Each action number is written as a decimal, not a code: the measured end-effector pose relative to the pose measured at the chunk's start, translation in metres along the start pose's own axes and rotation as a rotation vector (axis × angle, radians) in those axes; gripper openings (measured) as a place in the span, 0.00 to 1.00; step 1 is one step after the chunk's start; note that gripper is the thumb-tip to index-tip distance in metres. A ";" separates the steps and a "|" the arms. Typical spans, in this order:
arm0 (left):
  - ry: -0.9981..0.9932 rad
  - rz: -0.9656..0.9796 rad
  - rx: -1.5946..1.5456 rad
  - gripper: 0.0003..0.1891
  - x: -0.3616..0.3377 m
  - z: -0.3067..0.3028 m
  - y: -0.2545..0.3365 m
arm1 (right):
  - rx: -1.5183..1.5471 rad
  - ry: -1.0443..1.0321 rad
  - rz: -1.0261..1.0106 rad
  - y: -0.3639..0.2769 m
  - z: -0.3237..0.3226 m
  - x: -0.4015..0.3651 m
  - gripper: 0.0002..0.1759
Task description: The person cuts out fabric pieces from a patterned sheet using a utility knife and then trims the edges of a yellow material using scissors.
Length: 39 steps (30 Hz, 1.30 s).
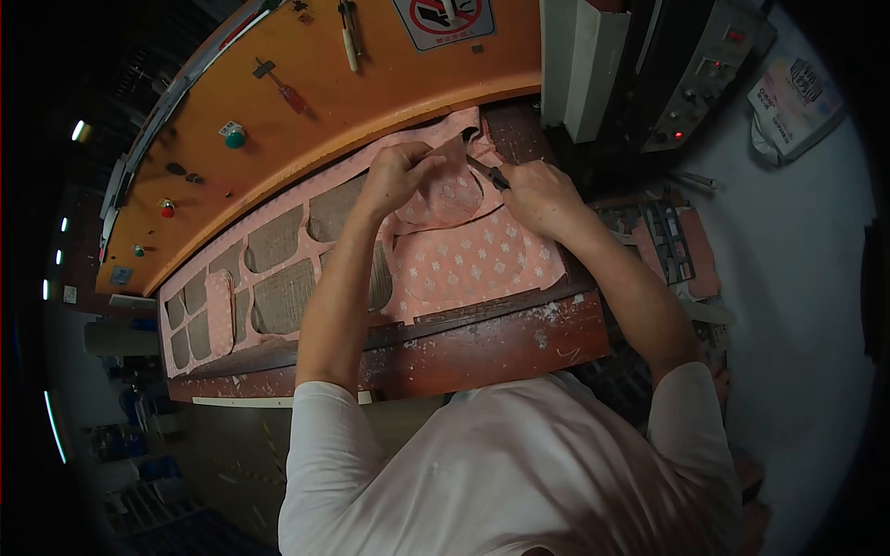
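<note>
Pink fabric (pixel 451 193) between left fingers (pixel 429 165)

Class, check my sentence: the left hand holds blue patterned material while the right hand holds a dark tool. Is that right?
Not quite: the patterned material is pink, not blue, as the head view shows. The left hand does hold it, and the right hand holds a dark tool.

Near 11 o'clock from centre, the left hand (pixel 399 176) pinches a raised part of a pink patterned sheet (pixel 464 264); toward 2, the right hand (pixel 545 199) grips a dark tool (pixel 500 178), its tip at that raised part. Openings run through the sheet toward 9, where a small pink piece (pixel 220 312) lies. An orange panel (pixel 324 65) bearing a red-handled screwdriver (pixel 293 99) stands at 11, a control box (pixel 700 88) at 2.
</note>
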<state>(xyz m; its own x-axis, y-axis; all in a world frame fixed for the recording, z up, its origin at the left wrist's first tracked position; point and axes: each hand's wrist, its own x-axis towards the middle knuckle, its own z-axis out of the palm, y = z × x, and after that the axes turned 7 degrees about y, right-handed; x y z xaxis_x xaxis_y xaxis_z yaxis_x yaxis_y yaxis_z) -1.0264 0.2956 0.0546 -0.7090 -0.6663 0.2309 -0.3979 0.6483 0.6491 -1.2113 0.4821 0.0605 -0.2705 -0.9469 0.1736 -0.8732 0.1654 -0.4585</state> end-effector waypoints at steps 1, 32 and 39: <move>0.002 0.015 -0.011 0.13 0.001 0.002 0.000 | -0.026 -0.018 0.020 0.001 -0.001 0.001 0.18; -0.047 0.120 -0.509 0.14 0.019 -0.035 -0.014 | -0.165 0.007 0.348 -0.061 0.011 -0.029 0.14; -0.008 0.219 -0.503 0.15 0.035 -0.030 -0.022 | -0.022 0.088 0.487 -0.086 -0.016 -0.044 0.23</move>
<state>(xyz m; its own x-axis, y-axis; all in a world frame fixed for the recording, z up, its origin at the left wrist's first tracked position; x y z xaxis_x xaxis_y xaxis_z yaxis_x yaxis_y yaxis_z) -1.0244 0.2467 0.0701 -0.7490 -0.5316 0.3955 0.0855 0.5144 0.8533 -1.1308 0.5139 0.1064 -0.6812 -0.7319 0.0170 -0.6453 0.5893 -0.4860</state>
